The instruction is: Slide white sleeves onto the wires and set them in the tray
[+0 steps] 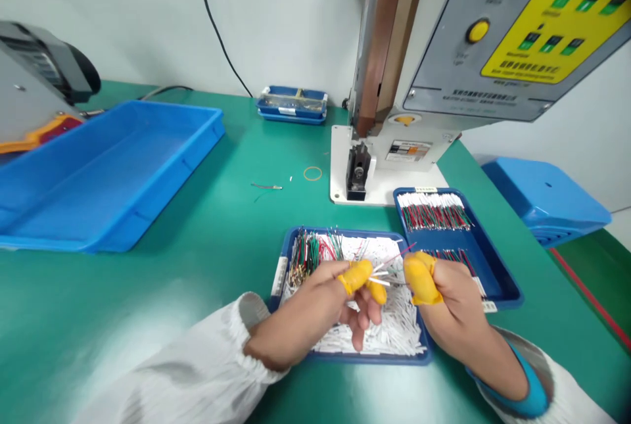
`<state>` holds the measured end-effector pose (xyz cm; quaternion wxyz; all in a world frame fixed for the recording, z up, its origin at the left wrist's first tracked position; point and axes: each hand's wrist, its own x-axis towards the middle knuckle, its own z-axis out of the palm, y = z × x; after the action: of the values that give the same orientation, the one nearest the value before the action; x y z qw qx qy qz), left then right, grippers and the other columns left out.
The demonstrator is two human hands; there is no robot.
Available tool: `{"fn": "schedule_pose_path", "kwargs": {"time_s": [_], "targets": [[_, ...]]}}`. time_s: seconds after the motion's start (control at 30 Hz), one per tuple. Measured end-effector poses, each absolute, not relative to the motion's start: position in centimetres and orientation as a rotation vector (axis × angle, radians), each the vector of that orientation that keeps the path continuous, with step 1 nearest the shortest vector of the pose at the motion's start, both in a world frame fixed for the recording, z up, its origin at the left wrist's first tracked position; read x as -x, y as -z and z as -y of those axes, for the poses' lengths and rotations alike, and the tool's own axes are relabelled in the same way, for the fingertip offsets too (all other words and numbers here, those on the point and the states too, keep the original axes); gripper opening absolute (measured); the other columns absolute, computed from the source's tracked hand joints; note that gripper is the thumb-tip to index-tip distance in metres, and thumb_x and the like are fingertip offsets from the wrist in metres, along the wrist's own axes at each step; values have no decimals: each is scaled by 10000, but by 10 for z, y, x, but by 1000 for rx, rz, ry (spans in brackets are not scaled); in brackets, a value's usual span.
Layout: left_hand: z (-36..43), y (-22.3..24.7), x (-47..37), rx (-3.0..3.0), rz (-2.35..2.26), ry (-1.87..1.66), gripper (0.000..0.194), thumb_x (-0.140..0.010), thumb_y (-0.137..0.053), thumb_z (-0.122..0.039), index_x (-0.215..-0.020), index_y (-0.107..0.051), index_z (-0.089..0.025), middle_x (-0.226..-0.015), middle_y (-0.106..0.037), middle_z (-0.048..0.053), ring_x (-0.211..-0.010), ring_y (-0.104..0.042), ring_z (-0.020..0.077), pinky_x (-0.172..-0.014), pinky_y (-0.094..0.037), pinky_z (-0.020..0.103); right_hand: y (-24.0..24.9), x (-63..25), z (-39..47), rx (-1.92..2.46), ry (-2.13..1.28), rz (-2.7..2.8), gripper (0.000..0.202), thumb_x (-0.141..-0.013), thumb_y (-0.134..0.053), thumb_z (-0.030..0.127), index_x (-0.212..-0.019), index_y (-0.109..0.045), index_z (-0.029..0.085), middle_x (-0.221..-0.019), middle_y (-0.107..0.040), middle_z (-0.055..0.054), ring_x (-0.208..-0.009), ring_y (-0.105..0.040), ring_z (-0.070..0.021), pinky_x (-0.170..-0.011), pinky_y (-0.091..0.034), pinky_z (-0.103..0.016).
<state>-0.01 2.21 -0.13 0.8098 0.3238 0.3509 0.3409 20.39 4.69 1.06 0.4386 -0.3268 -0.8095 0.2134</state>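
Note:
My left hand (340, 289), with yellow finger cots on thumb and forefinger, pinches a few short white sleeves (379, 277) that fan out to the right. Facing it, my right hand (438, 286) also wears yellow cots and is closed on a thin wire; a red wire (401, 253) runs between the two hands. Both are above a blue tray (424, 345) filled with loose white sleeves (389, 332). Bundled red, green and black wires (310, 253) lie at that tray's back left. My right fingertips hide part of the wires they hold.
A second blue tray (497, 279) holds rows of wires with white ends. Behind it stands a press machine (357, 174). A large blue bin (113, 174) is at left. A rubber band (312, 173) and a loose wire (266, 186) lie on the green table (221, 266).

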Motion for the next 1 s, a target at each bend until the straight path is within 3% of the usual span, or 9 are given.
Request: {"fn": "schedule_pose_path", "kwargs": {"time_s": [0.17, 0.3, 0.37, 0.63, 0.83, 1.0], "targets": [[-20, 4, 1, -582, -692, -781, 427, -895, -694, -530, -826, -581, -124, -688, -580, 26, -546, -515, 88, -452, -480, 192, -5, -203, -46, 885, -609, 1888, 299, -932, -557, 105, -677, -436, 205, -561, -412, 67, -489, -363, -76, -471, -276, -236], [-21, 1, 1, -596, -682, -820, 419, -895, -716, -516, -853, -588, -119, -712, -582, 27, -567, -510, 85, -452, -486, 185, -4, -195, -46, 969, -1077, 1650, 65, -976, -637, 255, -932, -629, 209, -722, -611, 18, -572, -539, -103, -504, -444, -215], [-22, -1, 0, -629, -709, -833, 441, -871, -746, -530, -845, -595, -116, -715, -592, 28, -563, -508, 80, -446, -486, 178, -5, -190, -46, 937, -1299, 1572, 73, -969, -676, 274, -1012, -659, 217, -754, -655, 11, -584, -580, -99, -523, -476, -207], [-23, 1, 2, -689, -732, -774, 416, -839, -810, -469, -808, -625, -98, -727, -650, 35, -527, -536, 49, -475, -491, 156, -11, -189, -48, 822, -1453, 1558, 37, -944, -720, 221, -917, -745, 229, -865, -662, -10, -781, -635, -112, -696, -531, -222], [-25, -3, 0, -740, -763, -787, 441, -787, -840, -496, -766, -645, -101, -642, -643, 22, -446, -519, 56, -420, -436, 162, -5, -193, -51, 778, -1720, 1445, 50, -904, -776, 226, -953, -777, 235, -837, -671, 3, -674, -635, -84, -607, -518, -192], [-25, -14, 0, -890, -804, -939, 418, -791, -837, -468, -697, -646, -108, -646, -655, 32, -485, -552, 74, -480, -470, 184, -3, -189, -48, 815, -1702, 1372, 66, -920, -767, 254, -984, -781, 261, -743, -723, 11, -638, -654, -86, -624, -541, -188]]}}
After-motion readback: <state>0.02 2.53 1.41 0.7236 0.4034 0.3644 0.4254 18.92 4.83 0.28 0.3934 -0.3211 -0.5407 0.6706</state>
